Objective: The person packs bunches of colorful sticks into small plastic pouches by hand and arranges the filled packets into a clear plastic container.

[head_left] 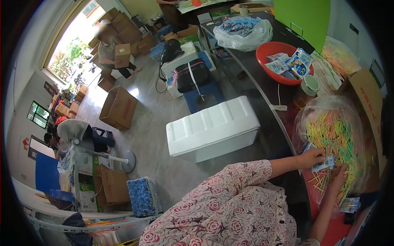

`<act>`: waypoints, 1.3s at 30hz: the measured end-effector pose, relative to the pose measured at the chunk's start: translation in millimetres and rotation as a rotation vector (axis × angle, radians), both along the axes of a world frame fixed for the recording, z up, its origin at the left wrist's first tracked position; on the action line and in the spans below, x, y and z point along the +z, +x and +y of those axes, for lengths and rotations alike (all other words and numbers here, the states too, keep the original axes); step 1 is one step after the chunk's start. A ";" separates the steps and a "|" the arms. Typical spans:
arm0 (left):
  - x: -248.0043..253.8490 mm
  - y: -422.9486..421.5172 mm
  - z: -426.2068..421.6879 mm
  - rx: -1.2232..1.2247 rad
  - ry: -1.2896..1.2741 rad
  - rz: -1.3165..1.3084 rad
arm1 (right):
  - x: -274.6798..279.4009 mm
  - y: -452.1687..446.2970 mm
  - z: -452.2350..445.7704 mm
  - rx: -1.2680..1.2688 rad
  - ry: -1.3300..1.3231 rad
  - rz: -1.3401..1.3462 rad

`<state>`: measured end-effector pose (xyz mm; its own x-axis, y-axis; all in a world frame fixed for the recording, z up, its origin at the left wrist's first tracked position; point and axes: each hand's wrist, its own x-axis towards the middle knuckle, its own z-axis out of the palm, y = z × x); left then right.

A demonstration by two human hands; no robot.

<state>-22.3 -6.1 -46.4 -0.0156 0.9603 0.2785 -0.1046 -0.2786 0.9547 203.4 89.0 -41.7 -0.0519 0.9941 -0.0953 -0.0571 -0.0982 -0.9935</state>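
My left hand [312, 158] is closed, pinching a small blue-and-white packet [324, 164] above the table edge. Close below it, my right hand [338, 177] has its fingers bent together at the packet's other side; what lies between them is too small to make out. Both hands are over a clear plastic bag [304, 119] spread wide, full of thin yellow, green and pink plastic sticks [331, 133]. Another blue packet [307, 148] shows partly behind my left hand. A further packet [349, 204] lies beside the bag, below my right hand.
On the dark table stand a red bowl [262, 55] of packets, a lidded jar [307, 91] and a bag of blue packets [246, 35]. A white foam box [213, 127] sits on the floor. Two people handle boxes at left; another stands at the back.
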 end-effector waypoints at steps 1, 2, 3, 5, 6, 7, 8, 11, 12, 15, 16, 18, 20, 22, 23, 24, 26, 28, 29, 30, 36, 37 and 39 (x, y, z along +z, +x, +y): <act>-0.5 -0.5 0.3 0.003 0.012 0.008 | -1.5 3.3 -0.4 0.032 -0.030 -0.028; -0.9 -0.5 0.6 0.006 0.025 0.017 | -4.4 3.9 -1.3 0.028 -0.029 -0.022; -1.6 0.7 1.3 0.001 0.027 0.021 | -4.2 0.4 -5.9 -0.025 0.046 -0.117; -2.8 1.8 1.8 0.036 0.036 0.015 | -4.5 -8.9 -12.6 -0.129 0.194 -0.307; -3.1 2.1 2.1 0.054 0.041 0.011 | -5.2 -11.5 -12.7 -0.132 0.196 -0.303; -3.3 2.4 2.7 0.052 0.045 0.014 | -5.6 -13.5 -12.1 -0.123 0.294 -0.279; -3.5 2.5 2.6 0.059 0.043 0.024 | -5.7 -15.1 -11.8 -0.115 0.391 -0.255; -2.2 2.2 1.8 0.068 0.041 0.050 | 7.5 -21.1 -20.9 -0.121 0.440 -0.225; -1.4 2.4 0.8 0.059 0.043 0.041 | 14.6 -23.1 -27.0 -0.131 0.390 -0.222; 0.6 2.4 0.2 0.039 0.050 0.027 | 2.6 -9.9 -18.5 -0.130 0.280 -0.183; -0.2 2.4 0.3 0.028 0.048 0.014 | -6.8 -2.8 -12.3 -0.114 0.216 -0.151; 0.0 1.9 0.2 0.009 0.044 -0.012 | -19.2 3.7 -6.8 -0.097 0.153 -0.117; 1.2 1.5 -1.0 0.000 0.036 -0.023 | -23.5 4.7 -7.2 -0.061 0.147 -0.160; 2.5 1.1 -1.5 -0.018 0.023 -0.047 | -27.1 5.6 -6.8 -0.043 0.143 -0.181; 1.9 1.1 -1.3 -0.018 0.022 -0.046 | -23.2 0.0 -12.2 -0.025 0.125 -0.146; 0.4 1.3 -0.6 0.011 0.049 -0.007 | -19.0 -5.6 -17.6 -0.006 0.107 -0.110; -3.1 2.3 1.0 0.067 0.103 0.071 | -15.8 -7.7 -20.7 0.013 0.087 -0.076; -4.6 2.9 1.4 0.057 0.082 0.042 | -13.6 -5.6 -21.3 0.050 0.083 -0.068; -4.1 2.8 1.7 0.046 0.063 0.017 | -11.5 -5.6 -21.7 0.068 0.082 -0.063; -3.4 3.0 2.5 0.033 0.046 -0.008 | -9.6 -5.7 -22.0 0.067 0.083 -0.065; -2.2 1.6 0.2 0.009 0.032 -0.010 | 4.6 -18.2 -34.2 -0.068 0.188 -0.032; -0.9 1.3 0.1 0.023 0.053 0.021 | 7.5 -20.6 -35.1 -0.102 0.168 0.015; -1.3 0.0 -2.4 0.052 0.072 0.049 | 7.2 -18.7 -33.9 -0.082 0.177 -0.012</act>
<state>-22.3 -8.5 -47.7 -0.0492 0.9360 0.3487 -0.0420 -0.3507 0.9355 184.7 55.2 -34.5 0.0299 0.9963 0.0811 -0.0460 0.0824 -0.9955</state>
